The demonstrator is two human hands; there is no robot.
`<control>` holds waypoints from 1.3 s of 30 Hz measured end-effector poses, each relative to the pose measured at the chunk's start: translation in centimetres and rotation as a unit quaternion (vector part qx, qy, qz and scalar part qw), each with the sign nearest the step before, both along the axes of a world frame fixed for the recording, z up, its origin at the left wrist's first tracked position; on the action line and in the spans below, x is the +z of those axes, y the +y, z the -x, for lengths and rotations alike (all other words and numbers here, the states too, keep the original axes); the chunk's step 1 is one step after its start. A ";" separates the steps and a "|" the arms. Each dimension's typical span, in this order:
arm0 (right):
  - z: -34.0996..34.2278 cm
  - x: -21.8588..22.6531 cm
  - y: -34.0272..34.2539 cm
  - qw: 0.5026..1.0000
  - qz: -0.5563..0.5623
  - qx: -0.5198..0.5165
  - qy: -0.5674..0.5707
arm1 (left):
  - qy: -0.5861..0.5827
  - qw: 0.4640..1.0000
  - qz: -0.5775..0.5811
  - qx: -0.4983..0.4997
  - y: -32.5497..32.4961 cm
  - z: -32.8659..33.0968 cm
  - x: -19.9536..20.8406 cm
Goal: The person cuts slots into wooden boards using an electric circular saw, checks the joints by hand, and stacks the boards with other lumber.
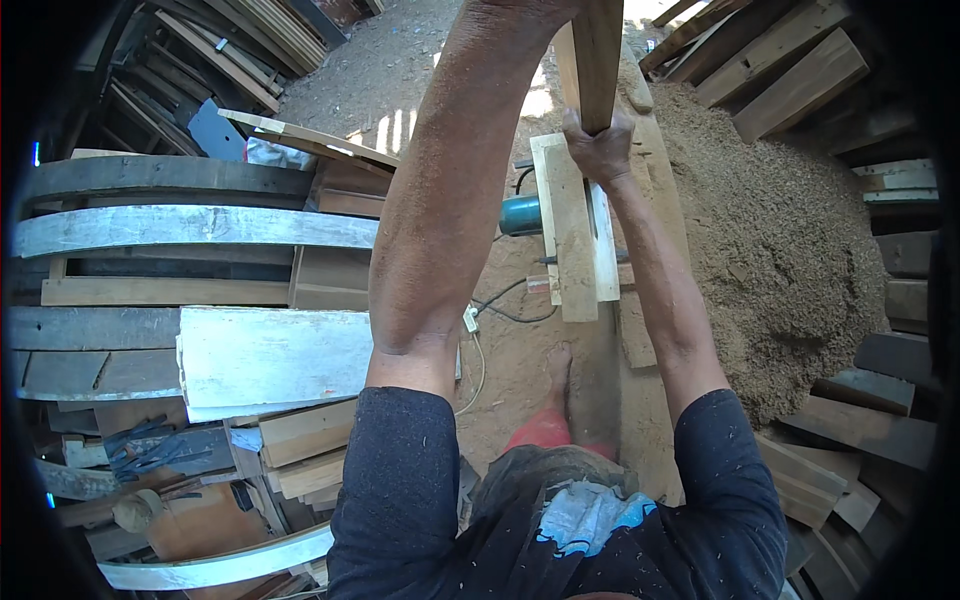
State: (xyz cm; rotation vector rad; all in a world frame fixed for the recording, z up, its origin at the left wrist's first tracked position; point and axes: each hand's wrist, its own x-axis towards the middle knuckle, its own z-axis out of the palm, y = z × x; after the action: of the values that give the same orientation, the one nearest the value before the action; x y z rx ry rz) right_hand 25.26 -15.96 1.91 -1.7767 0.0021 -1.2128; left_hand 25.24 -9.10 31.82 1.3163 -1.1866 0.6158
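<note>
My right hand (600,148) is closed round the near end of a wooden plank (598,65) that runs up past the top edge. My left arm stretches far forward. The left hand (535,8) is mostly cut off by the upper edge beside the plank, so its fingers do not show. Below my right hand lies a narrow, dusty wooden board (577,255) on a pale frame (548,190). A teal cylindrical power tool body (520,215) sticks out at the frame's left side.
A heap of wood shavings (780,260) spreads on the right, ringed by stacked timber (800,90). To the left are curved wooden pieces (200,228), a white-painted panel (275,360) and more boards. A cable (515,310) runs across the dusty floor near my bare foot (560,365).
</note>
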 end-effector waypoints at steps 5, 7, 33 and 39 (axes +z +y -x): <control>-2.9 0.0 -1.5 0.998 0.017 -0.010 0.055 | 0.077 0.994 -0.057 0.044 -0.3 -2.1 -0.7; -3.6 1.0 -1.7 0.997 0.018 0.004 0.076 | 0.069 0.995 -0.057 0.040 -0.9 -1.7 -1.0; 34.6 22.2 4.7 0.926 -0.250 0.259 -0.112 | 0.564 0.715 0.329 -0.250 22.5 24.9 -27.1; 44.8 25.3 1.3 0.882 -0.436 0.137 -0.114 | 0.572 0.692 0.439 -0.044 27.4 32.0 -22.2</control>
State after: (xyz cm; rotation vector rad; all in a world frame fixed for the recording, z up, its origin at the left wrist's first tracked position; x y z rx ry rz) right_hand -19.55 -14.67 27.24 -0.8092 0.1357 -0.9747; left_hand -6.77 18.26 9.59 0.5280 0.1552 0.1154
